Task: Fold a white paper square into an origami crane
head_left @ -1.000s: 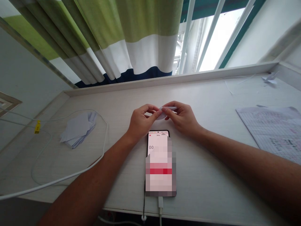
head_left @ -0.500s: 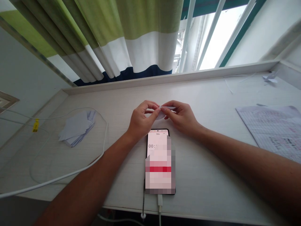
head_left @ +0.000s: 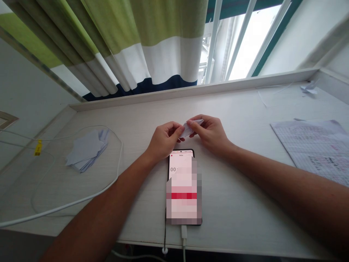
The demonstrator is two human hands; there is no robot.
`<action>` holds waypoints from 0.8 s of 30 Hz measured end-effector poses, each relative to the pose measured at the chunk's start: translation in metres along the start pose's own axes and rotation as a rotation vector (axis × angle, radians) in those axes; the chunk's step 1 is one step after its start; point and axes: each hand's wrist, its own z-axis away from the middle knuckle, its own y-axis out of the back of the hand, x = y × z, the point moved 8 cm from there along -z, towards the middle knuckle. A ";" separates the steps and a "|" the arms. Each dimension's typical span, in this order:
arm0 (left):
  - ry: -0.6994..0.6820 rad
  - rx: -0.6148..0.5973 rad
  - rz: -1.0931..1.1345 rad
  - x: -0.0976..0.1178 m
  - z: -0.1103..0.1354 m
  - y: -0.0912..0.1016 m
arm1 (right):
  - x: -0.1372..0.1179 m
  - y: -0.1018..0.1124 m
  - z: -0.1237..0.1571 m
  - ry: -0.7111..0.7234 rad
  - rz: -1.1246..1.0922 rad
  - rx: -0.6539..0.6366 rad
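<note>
A small folded piece of white paper point(head_left: 187, 130) is held between my two hands, just above the desk. My left hand point(head_left: 165, 138) pinches its left end between thumb and fingers. On the other side, my right hand point(head_left: 211, 131) grips the paper with the thumb on top and fingers behind, so part of it is covered. Just below the hands lies a phone point(head_left: 181, 163) with a lit screen, much of it blurred out. A white charging plug point(head_left: 184, 232) is in its lower end.
Loose white paper sheets point(head_left: 84, 149) lie in a pile at the left, beside a looping white cable point(head_left: 109, 185) with a yellow tag point(head_left: 38, 147). Written sheets point(head_left: 313, 145) lie at the right. Crumpled paper point(head_left: 309, 88) sits in the far right corner. A curtain point(head_left: 163, 43) hangs behind the desk.
The paper has been tilted so more of its flat face shows. My right thumb has moved up onto it, and my left hand has dropped slightly. The view has shifted a little.
</note>
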 end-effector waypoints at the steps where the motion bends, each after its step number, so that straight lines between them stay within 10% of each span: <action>1: -0.007 0.005 -0.001 0.001 0.000 0.001 | -0.001 0.000 0.000 0.000 -0.008 -0.002; 24: -0.087 0.048 -0.008 0.011 0.004 -0.001 | 0.000 0.009 -0.001 -0.006 -0.099 0.122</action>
